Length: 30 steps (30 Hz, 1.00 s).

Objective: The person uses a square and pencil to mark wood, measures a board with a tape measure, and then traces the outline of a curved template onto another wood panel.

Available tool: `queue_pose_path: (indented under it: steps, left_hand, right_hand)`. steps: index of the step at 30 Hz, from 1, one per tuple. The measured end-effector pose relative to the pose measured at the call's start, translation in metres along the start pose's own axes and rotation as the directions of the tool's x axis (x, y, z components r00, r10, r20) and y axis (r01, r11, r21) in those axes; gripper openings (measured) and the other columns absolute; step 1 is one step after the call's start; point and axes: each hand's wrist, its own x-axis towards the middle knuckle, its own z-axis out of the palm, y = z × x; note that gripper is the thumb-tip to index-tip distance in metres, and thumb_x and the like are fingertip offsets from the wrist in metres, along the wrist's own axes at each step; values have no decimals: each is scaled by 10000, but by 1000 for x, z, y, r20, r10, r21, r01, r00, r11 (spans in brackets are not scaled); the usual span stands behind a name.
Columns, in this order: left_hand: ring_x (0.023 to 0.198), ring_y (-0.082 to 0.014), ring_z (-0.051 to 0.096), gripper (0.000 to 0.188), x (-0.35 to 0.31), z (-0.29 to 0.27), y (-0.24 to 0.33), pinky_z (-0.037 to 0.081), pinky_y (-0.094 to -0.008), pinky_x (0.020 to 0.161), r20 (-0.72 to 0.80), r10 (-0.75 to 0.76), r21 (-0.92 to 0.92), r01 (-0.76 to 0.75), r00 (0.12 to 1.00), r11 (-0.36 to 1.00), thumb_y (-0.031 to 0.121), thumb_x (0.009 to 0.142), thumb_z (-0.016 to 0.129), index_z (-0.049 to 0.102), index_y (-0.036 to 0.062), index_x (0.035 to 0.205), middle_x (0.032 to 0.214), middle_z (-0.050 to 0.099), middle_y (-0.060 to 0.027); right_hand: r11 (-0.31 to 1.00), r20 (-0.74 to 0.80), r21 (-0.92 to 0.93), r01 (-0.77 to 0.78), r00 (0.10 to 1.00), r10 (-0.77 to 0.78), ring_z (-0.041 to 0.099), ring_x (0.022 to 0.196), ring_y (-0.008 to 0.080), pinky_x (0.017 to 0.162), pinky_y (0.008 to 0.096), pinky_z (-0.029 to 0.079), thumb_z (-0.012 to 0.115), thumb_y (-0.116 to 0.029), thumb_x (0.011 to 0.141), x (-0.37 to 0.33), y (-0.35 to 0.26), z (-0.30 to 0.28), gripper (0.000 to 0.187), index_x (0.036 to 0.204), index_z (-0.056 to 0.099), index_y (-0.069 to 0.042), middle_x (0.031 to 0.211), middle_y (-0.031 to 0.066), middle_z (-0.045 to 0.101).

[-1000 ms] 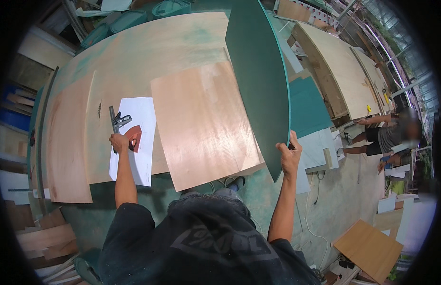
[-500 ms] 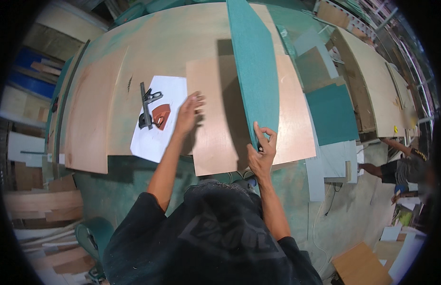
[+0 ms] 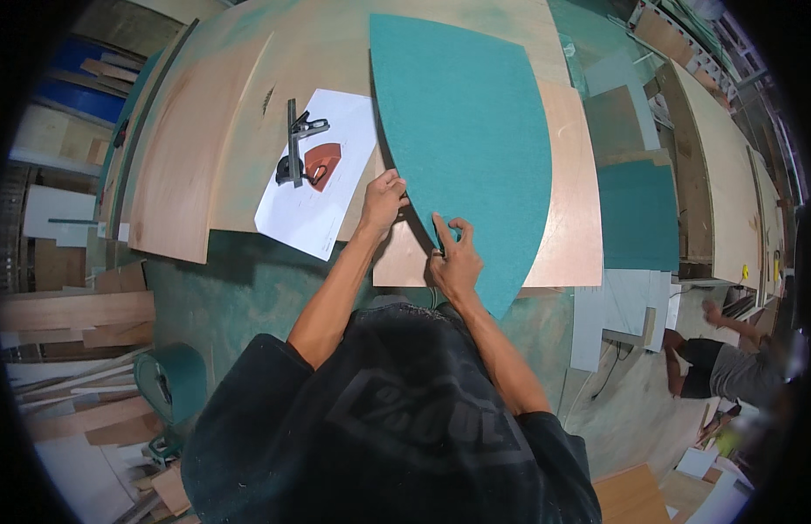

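Note:
A large green panel [image 3: 475, 148] with curved sides lies nearly flat over a pale plywood sheet [image 3: 576, 201] on the workbench. My left hand [image 3: 385, 203] is closed on the panel's left edge, fingers curled round it. On its near part rests my right hand [image 3: 458, 262], with a slim dark pencil-like thing [image 3: 439, 237] in its fingers, partly hidden. Left of the panel is a white paper sheet [image 3: 335, 205] printed with a reddish-brown fan shape [image 3: 321, 166]. A combination square [image 3: 295, 144] lies on the paper, beside a small black tool [image 3: 283, 169] I cannot make out.
A plywood board [image 3: 191, 157] lies at the bench's left. Right of the bench are a green board [image 3: 639, 214], white panels [image 3: 628, 301] and a wooden cabinet [image 3: 711, 175]. Another person [image 3: 728, 367] is low down at the far right. A green bin-like container [image 3: 171, 384] stands lower left.
The green panel has gone from standing tilted on edge to lying nearly flat. My left hand has moved from free air onto its left edge. My right hand has shifted left.

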Motion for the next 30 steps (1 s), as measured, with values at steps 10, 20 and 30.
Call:
queue_pose_path:
  steps: [10, 20, 30]
  left_hand:
    - [896, -133, 627, 209, 11, -10, -45, 534, -324, 847, 20, -57, 37, 57, 998, 998, 83, 982, 459, 571, -16, 1128, 955, 617, -36]
    - [710, -110, 574, 122, 14, -7, -58, 529, -259, 706, -22, -159, -5, 158, 987, 987, 11, 941, 444, 560, 6, 979, 800, 554, -17]
    - [719, -119, 522, 134, 30, -24, -91, 479, -280, 662, -23, -140, 12, 140, 990, 990, -34, 923, 410, 540, -13, 944, 829, 514, -29]
  right_hand:
    - [999, 44, -48, -8, 999, 11, 655, 794, 311, 633, 421, 540, 666, -14, 636, -11, 16, 8, 707, 1309, 606, -223, 1222, 126, 542]
    - [982, 217, 83, -171, 965, 150, 668, 864, 327, 701, 449, 544, 739, -285, 809, -44, 39, -32, 388, 1145, 650, -113, 1205, 137, 559]
    - [756, -45, 197, -625, 764, 644, 659, 719, 253, 677, 347, 500, 678, -248, 883, -150, 145, -59, 238, 878, 669, -10, 763, 128, 672]
